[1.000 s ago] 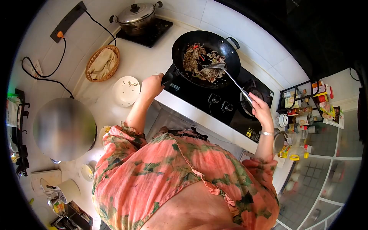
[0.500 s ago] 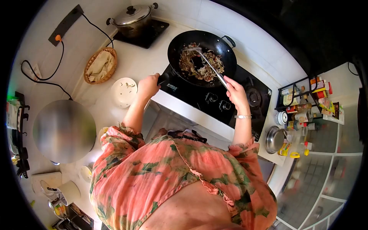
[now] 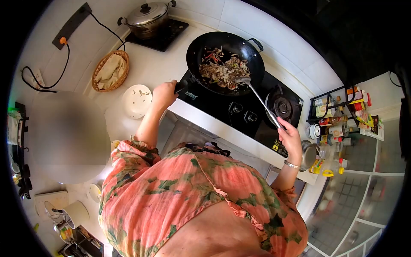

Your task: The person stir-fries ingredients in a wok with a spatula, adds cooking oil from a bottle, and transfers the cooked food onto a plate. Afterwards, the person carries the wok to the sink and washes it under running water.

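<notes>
A black wok [image 3: 205,45] sits on the left burner of the black gas stove [image 3: 218,105]. My left hand [image 3: 165,94] is closed around the wok's handle [image 3: 183,85]. In the wok lies a mix of sliced food [image 3: 224,70] with some red and green pieces. My right hand [image 3: 290,138] grips the long handle of a metal spatula [image 3: 263,102]. The spatula's blade touches the food at the wok's near right side. Beside my left hand stands a white plate [image 3: 137,101] with a few scraps on it.
A lidded pot [image 3: 148,19] stands on a black hotplate at the back left. A wicker basket [image 3: 110,71] holds a cloth. Bottles and packets [image 3: 336,122] crowd a rack on the right, near a metal bowl [image 3: 308,155]. The right burner [image 3: 281,106] has a bare grate.
My right hand has moved right and toward me, drawing the spatula blade from the wok's far left to its near right. The food is heaped differently. My left hand stays on the handle.
</notes>
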`<state>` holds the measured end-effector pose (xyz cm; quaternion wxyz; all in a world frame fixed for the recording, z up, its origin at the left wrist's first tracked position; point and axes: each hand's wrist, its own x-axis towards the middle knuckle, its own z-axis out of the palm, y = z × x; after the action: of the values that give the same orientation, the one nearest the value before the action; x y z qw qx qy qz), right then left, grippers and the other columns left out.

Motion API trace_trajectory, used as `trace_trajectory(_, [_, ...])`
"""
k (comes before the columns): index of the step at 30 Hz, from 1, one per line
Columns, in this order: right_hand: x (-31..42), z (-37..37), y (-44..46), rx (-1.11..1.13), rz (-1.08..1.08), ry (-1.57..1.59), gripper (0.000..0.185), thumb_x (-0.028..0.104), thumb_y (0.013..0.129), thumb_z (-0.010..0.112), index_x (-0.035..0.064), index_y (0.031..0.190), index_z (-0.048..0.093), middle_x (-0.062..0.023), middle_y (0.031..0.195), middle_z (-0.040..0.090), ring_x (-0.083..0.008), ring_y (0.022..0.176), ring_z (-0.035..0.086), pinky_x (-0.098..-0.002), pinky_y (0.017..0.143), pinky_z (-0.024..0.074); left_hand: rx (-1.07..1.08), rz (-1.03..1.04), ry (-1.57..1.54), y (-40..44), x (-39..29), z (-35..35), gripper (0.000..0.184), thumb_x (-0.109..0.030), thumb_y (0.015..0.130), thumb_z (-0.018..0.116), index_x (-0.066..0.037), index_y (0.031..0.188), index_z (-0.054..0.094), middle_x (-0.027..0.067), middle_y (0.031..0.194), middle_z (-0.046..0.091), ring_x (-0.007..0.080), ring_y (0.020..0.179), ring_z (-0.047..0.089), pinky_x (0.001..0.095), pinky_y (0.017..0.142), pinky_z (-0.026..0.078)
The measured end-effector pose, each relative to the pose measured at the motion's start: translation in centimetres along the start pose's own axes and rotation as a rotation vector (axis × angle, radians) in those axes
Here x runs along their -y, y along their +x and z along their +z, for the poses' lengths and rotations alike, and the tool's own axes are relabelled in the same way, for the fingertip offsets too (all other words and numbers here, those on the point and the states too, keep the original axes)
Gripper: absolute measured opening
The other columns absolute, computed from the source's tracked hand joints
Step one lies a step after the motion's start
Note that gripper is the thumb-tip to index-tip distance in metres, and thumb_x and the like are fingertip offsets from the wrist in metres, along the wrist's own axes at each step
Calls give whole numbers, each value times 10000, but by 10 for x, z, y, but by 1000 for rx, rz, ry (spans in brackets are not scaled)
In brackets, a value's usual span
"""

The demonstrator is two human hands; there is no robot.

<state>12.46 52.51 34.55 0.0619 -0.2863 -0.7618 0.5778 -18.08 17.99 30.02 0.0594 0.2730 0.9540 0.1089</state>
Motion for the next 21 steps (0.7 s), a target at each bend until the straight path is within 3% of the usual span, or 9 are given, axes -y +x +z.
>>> trace_trajectory(8, [-12, 84, 65, -44, -48, 64, 398, 48, 852, 600, 102, 1246, 574, 37, 721, 560, -61, 556, 457, -211, 509, 390, -34, 2, -24, 2, 4, 8, 329, -183, 718, 702, -67, 986, 552, 168, 820, 638, 361, 829, 612, 466, 703, 485])
trace_trajectory(11, [-6, 69, 46, -20, -49, -75, 398, 30, 853, 587, 122, 1240, 584, 36, 740, 560, -61, 569, 457, -213, 521, 395, -28, 22, -22, 0, 5, 5, 337, -186, 714, 705, -69, 991, 554, 169, 818, 637, 361, 826, 612, 464, 701, 485])
trace_trajectory(15, [7, 37, 25, 13, 33, -23, 414, -4, 855, 568, 85, 1259, 561, 33, 750, 562, -52, 560, 437, -202, 510, 383, -28, 20, -8, -1, 0, 2, 305, -181, 717, 701, -71, 965, 562, 138, 833, 648, 332, 844, 622, 442, 709, 496])
trace_trajectory(18, [9, 64, 51, -49, -35, 97, 421, 12, 859, 575, 99, 1270, 553, 29, 738, 564, -52, 560, 443, -209, 506, 387, -35, 27, -6, 0, 4, 4, 308, -180, 714, 702, -71, 967, 563, 135, 833, 649, 330, 842, 622, 441, 708, 495])
trace_trajectory(21, [0, 84, 73, -52, -53, -18, 411, 57, 859, 598, 157, 1257, 571, 22, 693, 561, -60, 561, 461, -223, 516, 402, -39, 31, 3, 1, 5, 8, 310, -182, 713, 702, -72, 968, 563, 134, 833, 649, 330, 840, 622, 441, 707, 495])
